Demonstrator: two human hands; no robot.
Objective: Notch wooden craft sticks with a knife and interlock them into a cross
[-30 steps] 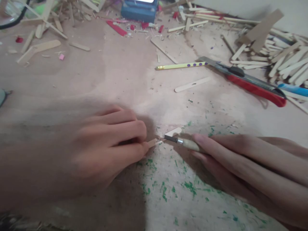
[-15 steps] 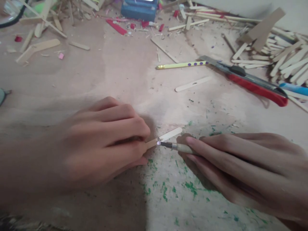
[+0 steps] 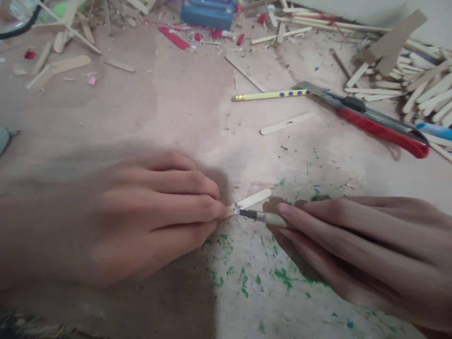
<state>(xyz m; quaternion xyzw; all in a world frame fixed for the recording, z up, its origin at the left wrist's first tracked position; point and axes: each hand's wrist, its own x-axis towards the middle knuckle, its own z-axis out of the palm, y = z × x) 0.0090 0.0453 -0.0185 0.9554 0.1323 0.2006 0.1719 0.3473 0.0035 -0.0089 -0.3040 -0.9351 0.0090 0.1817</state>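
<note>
My left hand (image 3: 165, 216) is closed over one end of a small wooden craft stick (image 3: 254, 198), pressing it near the tabletop; its rounded far end sticks out to the right. A notch or cut shows at the stick's middle, close to my left fingertips. In my right hand (image 3: 360, 245) is a slim craft knife (image 3: 256, 215) with a pale handle and metal collar, gripped like a pen. Its short blade points left and meets the stick at the cut. The part of the stick under my left fingers is hidden.
Beyond my hands lie a loose craft stick (image 3: 286, 123), a yellow dotted pencil (image 3: 268, 95) and a red utility knife (image 3: 381, 126) with its blade out. Sticks are heaped (image 3: 431, 89) at right. A blue box (image 3: 207, 16) stands at the back among scraps.
My left hand has shifted, its fingers now flatter and nearer the cut, covering more of the stick. The blade stays at the cut. The whole view has slid slightly.
</note>
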